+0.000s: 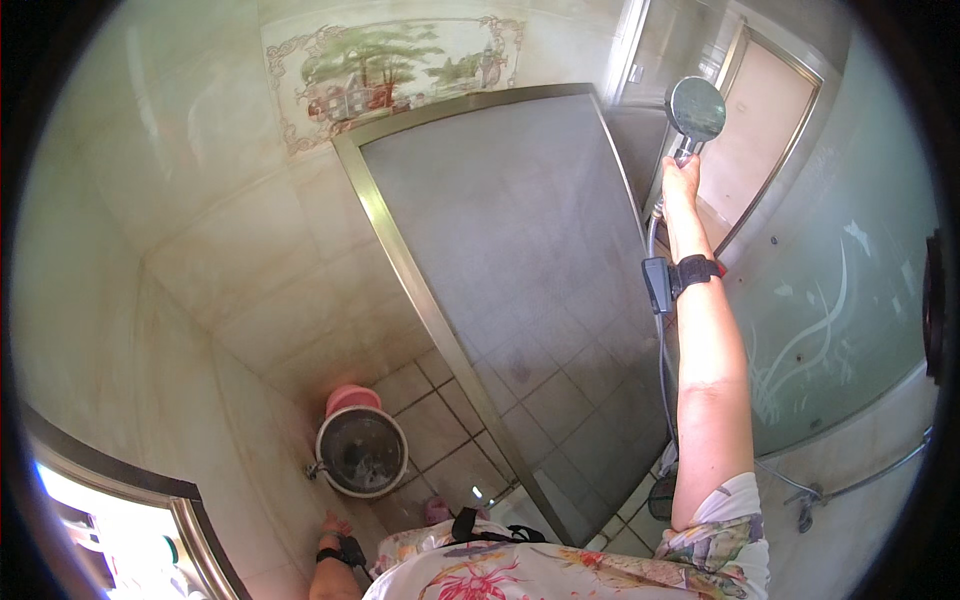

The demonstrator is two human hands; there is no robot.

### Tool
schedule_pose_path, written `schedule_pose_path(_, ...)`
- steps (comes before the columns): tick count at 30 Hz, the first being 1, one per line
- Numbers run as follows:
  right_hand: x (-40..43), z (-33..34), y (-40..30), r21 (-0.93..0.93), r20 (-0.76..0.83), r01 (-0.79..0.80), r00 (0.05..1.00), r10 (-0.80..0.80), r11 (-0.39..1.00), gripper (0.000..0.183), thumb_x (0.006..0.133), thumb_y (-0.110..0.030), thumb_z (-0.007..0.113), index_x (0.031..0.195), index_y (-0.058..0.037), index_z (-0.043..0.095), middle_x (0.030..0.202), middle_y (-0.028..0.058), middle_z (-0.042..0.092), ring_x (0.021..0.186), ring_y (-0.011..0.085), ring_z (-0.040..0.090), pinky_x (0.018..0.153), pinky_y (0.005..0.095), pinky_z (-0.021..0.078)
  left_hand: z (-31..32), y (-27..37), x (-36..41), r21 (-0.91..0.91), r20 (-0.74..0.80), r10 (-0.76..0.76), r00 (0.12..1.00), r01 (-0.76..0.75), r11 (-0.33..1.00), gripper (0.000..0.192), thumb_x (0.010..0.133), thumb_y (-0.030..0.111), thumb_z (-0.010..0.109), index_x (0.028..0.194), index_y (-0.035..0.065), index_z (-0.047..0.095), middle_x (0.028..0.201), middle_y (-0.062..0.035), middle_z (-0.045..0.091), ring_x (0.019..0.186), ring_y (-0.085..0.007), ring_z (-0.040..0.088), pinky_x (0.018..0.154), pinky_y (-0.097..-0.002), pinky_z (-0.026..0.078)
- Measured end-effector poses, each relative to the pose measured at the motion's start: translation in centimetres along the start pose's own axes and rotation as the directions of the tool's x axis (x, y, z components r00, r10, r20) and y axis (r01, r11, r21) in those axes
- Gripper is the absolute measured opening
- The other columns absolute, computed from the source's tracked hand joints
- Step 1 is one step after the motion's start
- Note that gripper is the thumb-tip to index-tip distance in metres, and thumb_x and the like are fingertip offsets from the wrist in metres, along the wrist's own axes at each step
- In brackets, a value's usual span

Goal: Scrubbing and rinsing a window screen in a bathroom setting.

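My right hand (679, 180) is raised at the upper right and grips the handle of a chrome handheld shower head (697, 109). A flexible shower hose (663, 367) runs down from it beside my forearm. Low at the left, near the tiled wall, is my left hand (335, 523) with its fingers apart and nothing in it. Just beyond that hand a round bucket of water (362, 452) stands on the floor, with a pink basin (352, 398) partly behind it. No spray shows clearly at the shower head.
A metal-framed glass panel (517, 240) slants through the middle. Frosted glass with a white pattern (832, 300) is at the right, near a wall-mounted pipe (862, 484). A small wall tap (313, 470) sits beside the bucket. A bright window (120, 547) is at the lower left.
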State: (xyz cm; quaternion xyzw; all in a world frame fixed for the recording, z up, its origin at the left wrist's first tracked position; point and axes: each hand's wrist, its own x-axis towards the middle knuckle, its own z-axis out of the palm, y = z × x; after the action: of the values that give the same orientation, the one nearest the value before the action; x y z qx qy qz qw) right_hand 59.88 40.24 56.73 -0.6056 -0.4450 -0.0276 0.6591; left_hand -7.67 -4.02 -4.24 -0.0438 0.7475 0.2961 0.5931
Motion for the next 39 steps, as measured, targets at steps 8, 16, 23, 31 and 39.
schedule_pose_path(8, -0.2, -0.8, 2.8, 0.027, -0.006, -0.061, 0.998, 0.061, 0.998, 0.028, 0.072, -0.009, 0.059, 0.095, 0.0008, 0.046, 0.082, 0.0117, 0.053, 0.075, 0.0227, 0.053, 0.071, 0.0350, 0.0429, 1.3, 1.0, -4.4, 0.036, -0.070, 0.029, 0.997, -0.027, 0.999, 0.063, 0.089, 0.051, 0.029, 0.131, 0.0039, 0.030, 0.109, -0.0236, 0.053, 0.084, -0.0339, 0.059, 0.069, -0.0413, 0.050)
schedule_pose_path(16, -0.9, -2.4, 7.2, 0.020, -0.012, -0.052, 0.999, 0.053, 0.998, 0.022, 0.074, -0.006, 0.058, 0.092, -0.0039, 0.046, 0.072, 0.0010, 0.046, 0.061, 0.0108, 0.044, 0.055, 0.0278, 0.0383, 0.6, 1.5, -4.7, 0.033, -0.089, 0.013, 0.996, -0.010, 0.999, 0.064, 0.090, 0.053, 0.024, 0.135, 0.0076, 0.023, 0.116, -0.0191, 0.051, 0.092, -0.0323, 0.057, 0.075, -0.0457, 0.047)
schedule_pose_path(23, -1.9, -5.3, 10.9, -0.071, -0.026, -0.135, 0.991, 0.134, 0.988, 0.025, 0.075, -0.010, 0.058, 0.095, -0.0033, 0.046, 0.076, 0.0038, 0.048, 0.069, 0.0143, 0.046, 0.063, 0.0316, 0.0400, 1.1, 3.4, -4.3, 0.056, -0.065, -0.009, 0.998, 0.013, 0.998, 0.068, 0.089, 0.054, 0.024, 0.136, 0.0059, 0.022, 0.120, -0.0237, 0.047, 0.095, -0.0386, 0.055, 0.079, -0.0453, 0.047)
schedule_pose_path(31, -4.6, -9.4, 13.5, -0.271, -0.037, -0.225, 0.974, 0.223, 0.936, 0.036, 0.075, -0.011, 0.060, 0.106, 0.0019, 0.046, 0.097, 0.0179, 0.056, 0.091, 0.0269, 0.055, 0.080, 0.0367, 0.0416, 2.1, 6.4, -4.6, 0.128, -0.021, 0.048, 0.999, -0.044, 0.991, 0.062, 0.091, 0.047, 0.023, 0.135, 0.0030, 0.023, 0.120, -0.0258, 0.046, 0.093, -0.0399, 0.056, 0.078, -0.0443, 0.048)
schedule_pose_path(39, -9.0, -13.4, 19.0, -0.260, -0.086, -0.343, 0.939, 0.332, 0.903, 0.032, 0.076, -0.009, 0.057, 0.103, 0.0027, 0.045, 0.096, 0.0160, 0.054, 0.089, 0.0248, 0.051, 0.081, 0.0354, 0.0395, 4.4, 8.6, -5.6, 0.168, -0.085, 0.035, 0.996, -0.020, 0.986, 0.058, 0.092, 0.044, 0.026, 0.133, 0.0033, 0.027, 0.119, -0.0257, 0.048, 0.093, -0.0405, 0.056, 0.076, -0.0446, 0.049)
